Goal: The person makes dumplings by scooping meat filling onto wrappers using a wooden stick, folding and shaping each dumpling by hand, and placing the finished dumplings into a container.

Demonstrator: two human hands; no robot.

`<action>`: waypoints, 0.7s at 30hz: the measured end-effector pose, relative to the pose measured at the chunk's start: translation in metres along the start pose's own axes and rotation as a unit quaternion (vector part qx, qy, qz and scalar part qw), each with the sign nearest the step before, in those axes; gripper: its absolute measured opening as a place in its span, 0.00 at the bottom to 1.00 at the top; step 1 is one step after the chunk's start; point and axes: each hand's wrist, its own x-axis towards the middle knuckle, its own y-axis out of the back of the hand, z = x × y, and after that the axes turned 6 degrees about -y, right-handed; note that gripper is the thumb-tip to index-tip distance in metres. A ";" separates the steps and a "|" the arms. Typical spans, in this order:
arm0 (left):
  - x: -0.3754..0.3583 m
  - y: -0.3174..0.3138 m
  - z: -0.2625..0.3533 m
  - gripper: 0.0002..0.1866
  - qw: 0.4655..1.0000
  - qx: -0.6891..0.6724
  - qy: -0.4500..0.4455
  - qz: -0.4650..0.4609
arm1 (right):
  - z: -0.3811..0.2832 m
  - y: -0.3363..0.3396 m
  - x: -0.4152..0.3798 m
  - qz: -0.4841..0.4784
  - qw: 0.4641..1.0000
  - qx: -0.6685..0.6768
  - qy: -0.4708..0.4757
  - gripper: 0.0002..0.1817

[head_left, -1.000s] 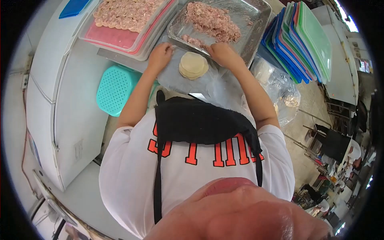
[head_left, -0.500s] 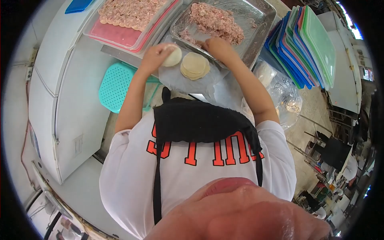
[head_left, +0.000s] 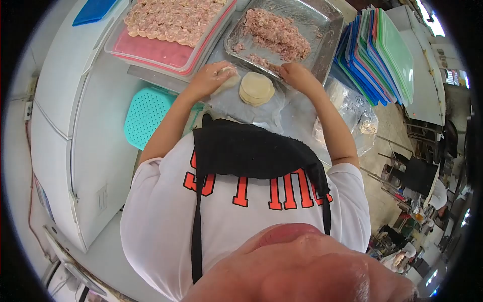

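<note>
My left hand (head_left: pixel 209 80) is closed around a round pale dough wrapper (head_left: pixel 229 81), held above the work surface beside the plastic box. To its right lies a stack of round dough wrappers (head_left: pixel 256 89) on a clear plastic sheet (head_left: pixel 246 111). My right hand (head_left: pixel 298 76) is at the near edge of a metal tray (head_left: pixel 322 60), fingers drawn together by a thin strip of meat; what they hold is hidden. Farther into the tray lies a mound of minced meat (head_left: pixel 279 36).
A clear plastic box (head_left: pixel 151 56) with rows of meat-filled dumplings (head_left: pixel 173 20) and a pink base stands at back left. Coloured plastic lids (head_left: pixel 387 55) are stacked at right, near plastic bags (head_left: pixel 347 113). A turquoise perforated stool (head_left: pixel 148 118) and white cabinet (head_left: pixel 95 116) are at left.
My left hand has turned and closed more around the wrapper, moving slightly right. My right hand has shifted right and toward me, along the tray's near edge.
</note>
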 end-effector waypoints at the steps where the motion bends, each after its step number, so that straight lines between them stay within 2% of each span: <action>1: -0.001 -0.001 -0.007 0.17 1.000 -0.002 -0.003 -0.002 | -0.003 0.006 -0.002 -0.025 0.995 0.100 -0.006 0.24; 3: -0.004 -0.004 -0.016 0.16 0.982 -0.177 0.066 -0.010 | -0.007 0.007 0.012 -0.010 0.993 0.113 -0.013 0.20; 5: -0.007 0.000 -0.005 0.16 0.972 -0.219 0.073 -0.032 | -0.006 0.003 0.038 0.002 0.992 0.128 -0.018 0.16; 7: -0.009 0.003 -0.002 0.16 0.961 -0.260 0.081 -0.054 | -0.009 -0.007 0.061 0.103 0.992 -0.064 -0.033 0.18; 9: -0.010 0.006 -0.007 0.15 0.982 -0.173 0.035 -0.061 | -0.033 -0.016 0.053 0.082 0.992 -0.085 -0.043 0.19; 10: -0.012 0.008 -0.008 0.15 0.982 -0.173 0.032 -0.061 | -0.045 -0.016 0.049 0.060 0.991 -0.106 -0.051 0.20; 11: -0.016 0.009 -0.008 0.14 0.993 -0.102 0.006 -0.059 | -0.045 -0.015 0.048 0.060 0.991 -0.108 -0.052 0.20; 12: -0.020 0.008 -0.009 0.12 0.997 -0.032 -0.019 -0.061 | -0.040 -0.016 0.043 0.041 0.997 -0.060 -0.020 0.20; 13: -0.021 0.008 -0.012 0.12 0.997 -0.035 -0.020 -0.064 | -0.033 -0.015 0.040 0.024 1.000 -0.013 0.013 0.20; 14: -0.021 0.010 -0.017 0.10 0.986 0.085 -0.139 -0.032 | -0.023 -0.011 0.039 -0.017 0.997 0.080 -0.015 0.21; 15: -0.020 0.012 -0.015 0.08 0.947 0.202 -0.252 0.002 | -0.016 -0.006 0.037 -0.017 0.997 0.078 -0.016 0.21; 17: -0.021 0.013 -0.011 0.08 0.951 0.186 -0.244 0.027 | -0.004 -0.003 0.035 0.000 0.980 0.201 0.002 0.22; 18: -0.021 0.013 -0.004 0.08 0.955 0.171 -0.237 0.049 | -0.006 0.003 0.034 -0.001 0.980 0.201 0.000 0.22; 19: -0.021 0.012 0.002 0.08 0.955 0.170 -0.237 0.049 | -0.007 0.013 0.034 -0.028 0.982 0.178 -0.051 0.22; 20: -0.019 0.011 0.008 0.09 0.970 0.140 -0.192 0.050 | -0.007 0.019 0.037 -0.054 0.981 0.153 -0.102 0.21; 21: -0.018 0.012 0.013 0.09 0.982 0.109 -0.146 0.051 | -0.002 0.016 0.041 -0.055 0.981 0.154 -0.101 0.21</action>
